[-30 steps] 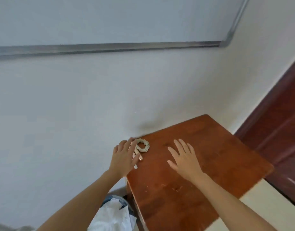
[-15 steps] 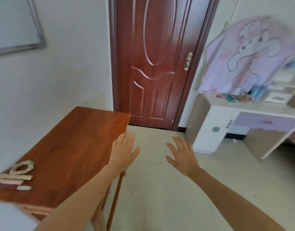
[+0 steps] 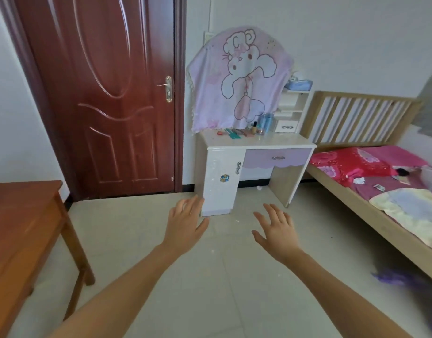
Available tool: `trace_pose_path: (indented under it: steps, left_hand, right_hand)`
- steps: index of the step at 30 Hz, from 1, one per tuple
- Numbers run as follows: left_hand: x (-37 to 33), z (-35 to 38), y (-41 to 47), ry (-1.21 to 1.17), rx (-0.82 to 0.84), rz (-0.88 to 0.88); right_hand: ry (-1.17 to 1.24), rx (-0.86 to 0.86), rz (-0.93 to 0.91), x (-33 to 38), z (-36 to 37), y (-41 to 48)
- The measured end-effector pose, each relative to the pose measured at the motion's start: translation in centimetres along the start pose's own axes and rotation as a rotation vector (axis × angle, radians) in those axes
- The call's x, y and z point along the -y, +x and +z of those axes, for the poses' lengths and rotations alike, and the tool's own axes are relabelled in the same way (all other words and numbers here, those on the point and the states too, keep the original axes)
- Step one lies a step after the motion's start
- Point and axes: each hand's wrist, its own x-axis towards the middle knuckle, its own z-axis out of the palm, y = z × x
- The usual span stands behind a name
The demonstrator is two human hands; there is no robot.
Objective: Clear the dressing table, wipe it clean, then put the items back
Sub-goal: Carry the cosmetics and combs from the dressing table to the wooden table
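Note:
The white and lilac dressing table (image 3: pixel 283 142) stands against the far wall, its mirror covered by a pink cartoon cloth (image 3: pixel 239 79). Several small items lie along its back: combs (image 3: pixel 233 134), a small bottle (image 3: pixel 255 126) and blue bottles (image 3: pixel 265 121). My left hand (image 3: pixel 185 225) and my right hand (image 3: pixel 278 230) hover over the floor in front of me, fingers spread, holding nothing. Both are well short of the dressing table.
A brown wooden table (image 3: pixel 19 230) stands at the left. The red-brown door (image 3: pixel 107 93) is shut. A wooden bed (image 3: pixel 371 191) with red bedding and scattered things fills the right. Pale floor tiles (image 3: pixel 234 276) lie between.
My view has swung right from the brown table, where a scrunchie and small items were set down, to the dressing table. Both hands left the brown table and now hang empty over the floor.

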Motion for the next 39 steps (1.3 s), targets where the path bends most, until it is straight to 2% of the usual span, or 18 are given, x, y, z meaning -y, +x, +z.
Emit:
trace_pose_path:
  steps: [6, 13, 16, 21, 26, 30, 34, 37, 39]
  left_hand:
    - [-5.0, 3.1, 4.4, -0.096, 0.040, -0.042]
    - [-5.2, 5.7, 11.3, -0.123, -0.024, -0.100]
    - [-4.1, 8.2, 15.4, -0.125, -0.050, -0.118]
    - [-3.1, 12.6, 22.6, -0.145, -0.015, -0.160]
    - [-2.8, 17.0, 29.0, -0.159, 0.060, -0.180]
    - [-2.8, 21.1, 32.6, -0.201, 0.122, -0.201]
    - [-4.2, 24.1, 37.4, -0.207, 0.139, -0.229]
    - [-5.3, 26.4, 42.4, -0.201, 0.123, -0.216]
    - [-5.9, 28.0, 45.9, -0.197, 0.095, -0.237]
  right_hand:
    - [-0.028, -0.002, 0.018, -6.9, 0.5, 0.4]
    - [-0.016, -0.003, -0.007, -11.7, 3.5, 5.7]
    - [-0.054, -0.013, -0.026, -14.5, 6.1, 9.1]
    - [-0.065, 0.077, -0.044, -19.4, 9.8, 15.2]
    - [0.022, 0.088, 0.108, -23.4, 13.5, 20.2]
    - [-0.055, 0.174, 0.012, -25.6, 18.3, 20.6]
    - [-0.031, 0.234, 0.042, -29.3, 22.3, 24.4]
    - [0.085, 0.254, 0.083, -33.1, 24.8, 28.9]
    - [0.083, 0.187, 0.048, -35.6, 26.3, 32.0]
